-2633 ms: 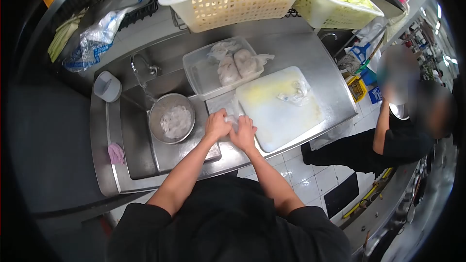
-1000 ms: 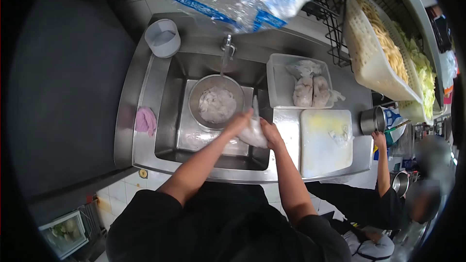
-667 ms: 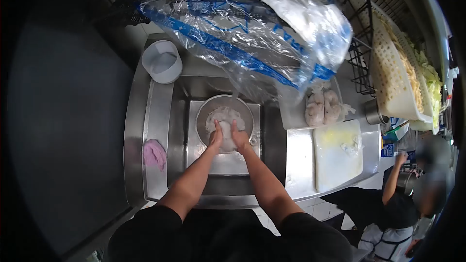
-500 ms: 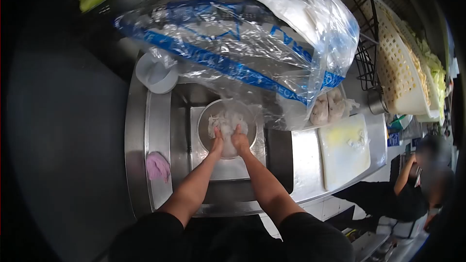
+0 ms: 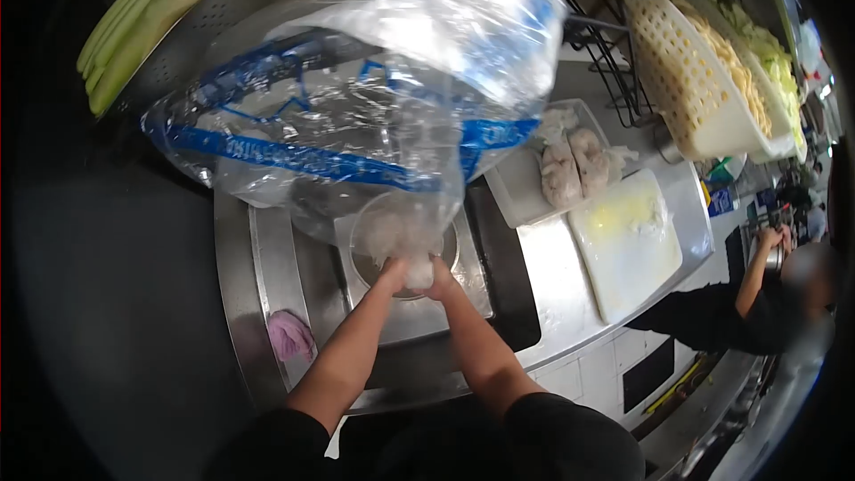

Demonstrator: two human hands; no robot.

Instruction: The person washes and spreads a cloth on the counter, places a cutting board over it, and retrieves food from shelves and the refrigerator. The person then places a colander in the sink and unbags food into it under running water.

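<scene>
In the sink [image 5: 508, 303] stands a round metal bowl [image 5: 452, 254]. My left hand [image 5: 393, 275] and my right hand [image 5: 439, 280] are close together over its near side, fingers curled around a pale, wet clump [image 5: 418, 274]. What the clump is made of I cannot make out; more whitish stuff shows blurred through plastic beyond it. A large clear plastic bag [image 5: 321, 116] with blue printed bands hangs in front of the sink's far part, and its lower edge overlaps the bowl. My fingertips are partly hidden by the clump and the plastic.
A pink cloth [image 5: 290, 336] lies on the left ledge. To the right are a tray [image 5: 509, 194] with bagged pale lumps, a white cutting board [image 5: 637, 254], a wire rack [image 5: 614, 80] and a perforated basket [image 5: 681, 80]. Green stalks [image 5: 134, 18] lie upper left. Another person [image 5: 757, 316] stands at right.
My hands have come closer together, around the clump. The view has shifted; the bag appears further left and lower, covering more of the bowl and hiding the white container at left.
</scene>
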